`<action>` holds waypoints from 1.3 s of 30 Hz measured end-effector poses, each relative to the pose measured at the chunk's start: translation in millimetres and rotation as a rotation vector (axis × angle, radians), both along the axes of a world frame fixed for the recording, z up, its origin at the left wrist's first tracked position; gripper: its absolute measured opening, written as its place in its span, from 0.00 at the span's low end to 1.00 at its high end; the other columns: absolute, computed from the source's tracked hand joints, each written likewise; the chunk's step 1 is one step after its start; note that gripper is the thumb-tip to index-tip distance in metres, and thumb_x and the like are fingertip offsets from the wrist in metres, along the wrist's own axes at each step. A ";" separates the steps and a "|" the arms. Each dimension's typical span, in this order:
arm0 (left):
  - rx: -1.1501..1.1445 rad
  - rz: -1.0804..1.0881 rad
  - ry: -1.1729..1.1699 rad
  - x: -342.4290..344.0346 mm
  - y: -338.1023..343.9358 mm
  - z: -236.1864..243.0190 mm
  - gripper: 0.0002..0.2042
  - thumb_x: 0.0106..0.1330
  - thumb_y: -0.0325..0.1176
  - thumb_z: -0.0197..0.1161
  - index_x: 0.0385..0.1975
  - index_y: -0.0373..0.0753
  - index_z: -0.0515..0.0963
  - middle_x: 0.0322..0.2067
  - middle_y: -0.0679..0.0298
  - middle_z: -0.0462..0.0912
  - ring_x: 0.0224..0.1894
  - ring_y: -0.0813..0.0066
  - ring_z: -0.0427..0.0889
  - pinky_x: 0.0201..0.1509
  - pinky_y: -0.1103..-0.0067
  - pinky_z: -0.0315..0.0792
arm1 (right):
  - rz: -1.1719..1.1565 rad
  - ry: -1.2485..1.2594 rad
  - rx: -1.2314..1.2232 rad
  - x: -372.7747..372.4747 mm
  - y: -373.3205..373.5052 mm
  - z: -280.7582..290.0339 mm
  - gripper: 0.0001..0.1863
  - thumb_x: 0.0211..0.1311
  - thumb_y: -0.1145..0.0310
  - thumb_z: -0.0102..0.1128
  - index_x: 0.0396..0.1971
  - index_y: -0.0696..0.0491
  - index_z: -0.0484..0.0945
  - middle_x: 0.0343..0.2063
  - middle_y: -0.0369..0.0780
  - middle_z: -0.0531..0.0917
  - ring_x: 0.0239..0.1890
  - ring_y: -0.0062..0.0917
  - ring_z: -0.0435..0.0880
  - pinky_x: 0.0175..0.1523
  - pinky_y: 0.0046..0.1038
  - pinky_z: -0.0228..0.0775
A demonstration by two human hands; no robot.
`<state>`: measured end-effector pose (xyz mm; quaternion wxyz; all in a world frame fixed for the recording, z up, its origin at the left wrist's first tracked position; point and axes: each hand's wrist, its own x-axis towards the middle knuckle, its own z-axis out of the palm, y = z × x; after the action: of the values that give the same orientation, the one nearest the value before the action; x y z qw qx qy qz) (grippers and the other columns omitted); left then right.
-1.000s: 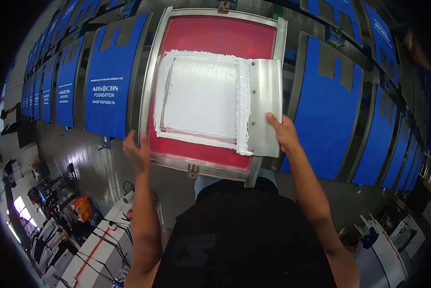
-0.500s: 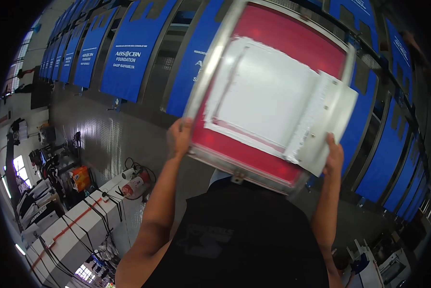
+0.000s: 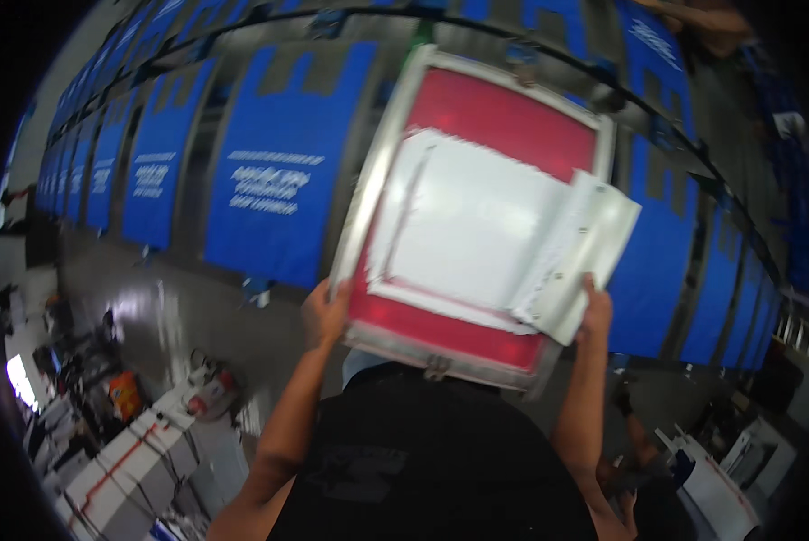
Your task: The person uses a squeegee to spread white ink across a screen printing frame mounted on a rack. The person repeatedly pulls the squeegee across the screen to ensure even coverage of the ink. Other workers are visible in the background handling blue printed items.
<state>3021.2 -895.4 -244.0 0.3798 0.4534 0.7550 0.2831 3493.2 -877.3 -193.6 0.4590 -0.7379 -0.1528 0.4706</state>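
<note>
A screen-printing frame (image 3: 363, 198) with red mesh (image 3: 504, 106) is between my hands, tilted a little in view. White ink (image 3: 468, 225) covers the middle of the mesh. My left hand (image 3: 326, 314) is closed round the frame's left rail near its lower corner. A wide pale squeegee (image 3: 594, 239) lies across the mesh's right side, its inner edge thick with white ink. My right hand (image 3: 594, 311) grips the squeegee's lower right edge, thumb on top. Whether those fingers also hold the frame's right rail is hidden.
Blue printed fabric panels (image 3: 274, 225) lie in rows on a long dark table, left and right. A rail (image 3: 558, 59) with clamps runs behind the frame. Another person's arm (image 3: 707, 16) shows at the far right; another person (image 3: 643, 482) is at lower right. A red-and-white machine (image 3: 211, 397) stands lower left.
The frame has shifted right along the panels, uncovering the blue panel on its left. Both hands keep their grip. The view has shifted, and a person now shows at lower right.
</note>
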 end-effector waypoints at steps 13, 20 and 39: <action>-0.124 0.014 0.152 60.9 7.8 14.6 0.31 0.69 0.57 0.57 0.56 0.31 0.75 0.47 0.42 0.82 0.52 0.50 0.81 0.57 0.65 0.72 | 0.175 0.138 0.044 36.2 37.2 -2.3 0.25 0.65 0.53 0.65 0.48 0.61 0.78 0.40 0.41 0.85 0.40 0.24 0.84 0.45 0.28 0.77; 0.465 -0.234 0.664 79.9 -22.1 31.5 0.25 0.63 0.43 0.69 0.54 0.31 0.76 0.40 0.49 0.83 0.45 0.53 0.83 0.52 0.64 0.75 | 0.539 -0.074 0.036 39.0 61.6 31.5 0.22 0.61 0.59 0.68 0.47 0.61 0.79 0.40 0.41 0.85 0.40 0.24 0.84 0.47 0.29 0.76; -0.405 -0.064 -0.375 168.5 -129.7 -5.9 0.11 0.63 0.36 0.70 0.34 0.33 0.85 0.21 0.66 0.83 0.24 0.83 0.78 0.30 0.81 0.71 | 1.377 -1.176 0.523 -69.7 99.5 35.5 0.20 0.42 0.78 0.62 0.41 0.52 0.78 0.35 0.40 0.81 0.41 0.34 0.79 0.53 0.35 0.65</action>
<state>3189.7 -1025.1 -249.9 0.6044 0.3316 0.6981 0.1934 3423.5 -777.8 -158.1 0.0800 -0.4781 -0.8632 0.1411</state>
